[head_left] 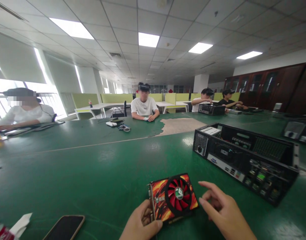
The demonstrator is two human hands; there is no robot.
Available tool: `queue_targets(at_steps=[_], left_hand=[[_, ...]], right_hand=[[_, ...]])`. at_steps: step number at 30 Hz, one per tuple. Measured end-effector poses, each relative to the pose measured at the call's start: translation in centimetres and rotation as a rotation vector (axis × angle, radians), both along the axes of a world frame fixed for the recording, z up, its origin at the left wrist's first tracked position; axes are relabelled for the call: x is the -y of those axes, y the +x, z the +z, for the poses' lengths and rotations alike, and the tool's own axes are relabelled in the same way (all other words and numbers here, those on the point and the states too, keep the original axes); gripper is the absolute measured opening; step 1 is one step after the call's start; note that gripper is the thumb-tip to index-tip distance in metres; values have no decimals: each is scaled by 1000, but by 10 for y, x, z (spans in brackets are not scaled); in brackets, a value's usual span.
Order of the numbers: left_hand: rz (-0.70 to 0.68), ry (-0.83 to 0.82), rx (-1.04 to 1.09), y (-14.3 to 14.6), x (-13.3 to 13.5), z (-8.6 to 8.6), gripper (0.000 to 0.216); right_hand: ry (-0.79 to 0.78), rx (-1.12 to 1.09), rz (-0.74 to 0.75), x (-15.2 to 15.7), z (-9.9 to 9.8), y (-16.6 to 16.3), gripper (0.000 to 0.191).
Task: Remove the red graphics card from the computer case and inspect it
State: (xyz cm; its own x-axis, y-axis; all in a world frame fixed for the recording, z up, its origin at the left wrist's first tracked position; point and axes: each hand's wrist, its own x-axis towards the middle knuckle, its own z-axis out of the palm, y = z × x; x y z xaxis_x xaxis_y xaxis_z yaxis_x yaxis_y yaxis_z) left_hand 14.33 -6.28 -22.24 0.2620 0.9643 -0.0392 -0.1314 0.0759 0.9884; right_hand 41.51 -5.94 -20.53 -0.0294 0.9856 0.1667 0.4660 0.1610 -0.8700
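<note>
A graphics card (174, 196) with a red fan and flame-patterned shroud is tilted fan side up above the green table. My left hand (143, 221) grips it at its left end, by the metal bracket, with the thumb along the lower edge. Just off the card's right edge is my right hand (224, 208), its index finger and thumb apart and nothing between them. To the right stands an open black computer case (245, 163), its rear ports and slots facing me and its inside partly visible.
A phone (65, 228) lies at the lower left beside white tissue (21, 225). Glasses (127, 129) and small items sit across the table (93, 173). Several people sit around it, one directly opposite (144, 106). Another computer case (211, 109) stands farther back.
</note>
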Motion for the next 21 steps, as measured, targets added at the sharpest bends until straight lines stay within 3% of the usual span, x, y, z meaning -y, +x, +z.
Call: queue_targets(at_steps=[3,6,10,14,18,21], left_hand=[[151,-184,-25,-7,-6,11,50],[386,-368,84,-28,-19,30,34],[719,-343,200,-78,-40,52,12],[961,-310,228,-129,-59,54,3],[877,-343,221,-142,-59,62,21],[553,-271,118,-131,-32,71,43]], right_hand=[[-34,23,-23,-7,-7,6,50],[-21,9,-54,-9,-4,11,51],[-35,40,-30,-9,4,14,48],[-19,190,-112,-13,0,19,54],[256,526,-353,-31,0,39,67],[417,843,-513,-52,25,68,70]])
